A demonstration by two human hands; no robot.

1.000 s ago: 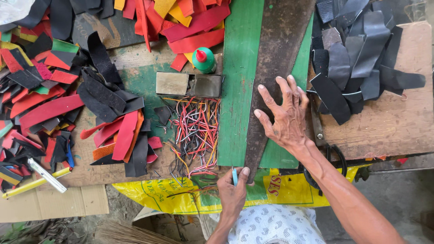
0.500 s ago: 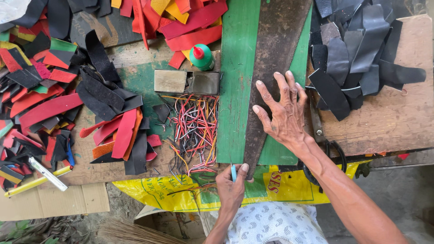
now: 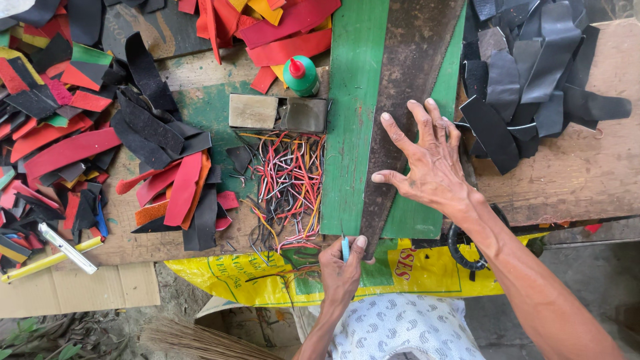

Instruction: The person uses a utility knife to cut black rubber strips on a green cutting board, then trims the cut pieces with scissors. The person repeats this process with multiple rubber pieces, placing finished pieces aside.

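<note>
1. Head view, nearest me: my left hand (image 3: 341, 270) is closed around a small blue-handled blade (image 3: 345, 248), its tip at the near end of the dark brown strip (image 3: 407, 73).
2. Under that hand lies a yellow printed sack (image 3: 427, 270) draped over the bench edge.
3. Further out, my right hand (image 3: 430, 163) lies flat and open, fingers spread, pressing on the dark brown strip, which lies along the green board (image 3: 357, 113).
4. Left of the board sits a tangle of coloured wires (image 3: 290, 183), with two small blocks (image 3: 277, 113) beyond it.
5. Farther still, a green bottle with a red cap (image 3: 301, 77) stands among red and black scraps (image 3: 167, 180).
6. Black pieces (image 3: 527, 87) are piled far right.
</note>
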